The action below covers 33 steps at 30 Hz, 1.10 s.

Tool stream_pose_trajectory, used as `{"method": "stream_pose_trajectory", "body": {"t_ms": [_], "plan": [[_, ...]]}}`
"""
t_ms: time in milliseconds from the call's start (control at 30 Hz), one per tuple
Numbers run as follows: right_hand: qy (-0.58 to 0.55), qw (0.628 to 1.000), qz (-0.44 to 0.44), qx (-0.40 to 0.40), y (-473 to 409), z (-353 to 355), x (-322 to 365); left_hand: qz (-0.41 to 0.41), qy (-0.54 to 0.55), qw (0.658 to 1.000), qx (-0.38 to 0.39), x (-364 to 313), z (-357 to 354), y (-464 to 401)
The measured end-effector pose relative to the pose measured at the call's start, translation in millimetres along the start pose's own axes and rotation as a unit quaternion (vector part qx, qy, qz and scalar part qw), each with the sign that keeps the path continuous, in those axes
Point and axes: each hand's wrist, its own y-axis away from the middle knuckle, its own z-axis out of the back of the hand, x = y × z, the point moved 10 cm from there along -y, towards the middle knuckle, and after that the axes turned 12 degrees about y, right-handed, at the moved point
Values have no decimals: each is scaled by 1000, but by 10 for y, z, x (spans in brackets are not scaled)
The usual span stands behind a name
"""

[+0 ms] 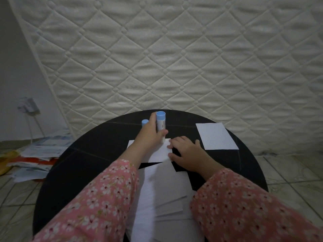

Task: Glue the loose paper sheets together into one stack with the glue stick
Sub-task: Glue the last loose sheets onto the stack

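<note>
While the left hand (150,135) grips the glue stick (161,125) on a sheet (160,152) mid-desk, the right hand (188,154) pins it, fingers flat; hard strokes may wrinkle it.

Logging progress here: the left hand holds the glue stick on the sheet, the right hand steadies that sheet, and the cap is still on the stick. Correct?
Not quite. The head view shows the cap off, standing behind the left hand. The glue stick, sheet and right hand are as stated.
</note>
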Motion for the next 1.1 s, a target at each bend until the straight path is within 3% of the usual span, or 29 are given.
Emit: {"method": "stream_pose_trajectory", "body": {"t_ms": [633, 900, 1033, 1100], "plan": [[-14, 1000, -10, 24, -25, -39, -17, 76, 10, 995, -58, 439, 714, 144], [-12, 999, -9, 32, -29, -55, -17, 71, -6, 994, -82, 493, 834, 160], [-8, 999, -6, 37, -32, -43, -6, 72, 35, 991, -109, 561, 906, 196], [-9, 999, -6, 44, -37, -35, -13, 76, 107, 979, -158, 593, 1027, 230]]}}
